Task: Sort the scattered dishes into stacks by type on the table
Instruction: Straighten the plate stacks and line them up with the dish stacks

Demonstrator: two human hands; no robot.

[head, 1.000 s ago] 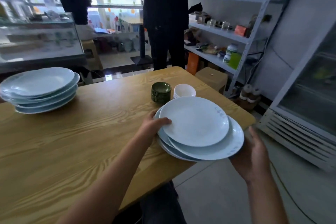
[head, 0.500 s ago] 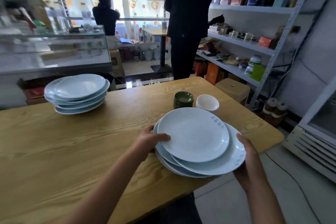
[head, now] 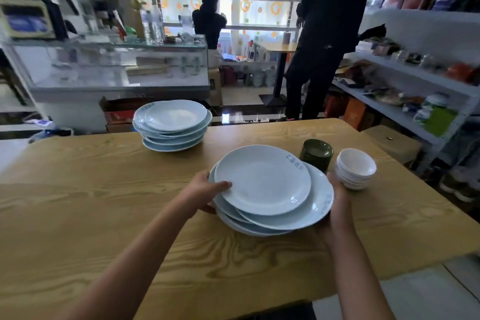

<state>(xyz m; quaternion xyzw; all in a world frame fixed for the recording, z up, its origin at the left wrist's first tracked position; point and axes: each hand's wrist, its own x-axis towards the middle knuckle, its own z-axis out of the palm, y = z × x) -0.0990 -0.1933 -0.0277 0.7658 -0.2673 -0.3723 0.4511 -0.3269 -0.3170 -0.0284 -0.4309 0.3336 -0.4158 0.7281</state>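
Here, in the one head view, we hold the near plate stack (head: 272,189) between both hands over the wooden table (head: 78,202). Our left hand (head: 205,191) clamps its left rim, thumb curled over the top plate's edge and fingers hidden underneath; our right hand (head: 337,200) cups the right rim, with the fingers out of sight beneath the plates, so we judge it a hold rather than a mere touch. Taking this stack as our landmark, the far plate stack (head: 174,125) of the same pale blue plates lies beyond it and to the left, well apart, closer to our left arm. We judge that any merging of the two piles would have to travel away from us and leftward. The plates are round, so no long axis matters; only that the skewed pile stays level. Just beyond the landmark's right rim sits one stack of dark green saucers (head: 317,152), and beside that, near our right hand, one stack of small white bowls (head: 355,167). We count two plate stacks: about four or five plates in our hands and roughly five in the far pile, though overlapping rims make both counts uncertain.
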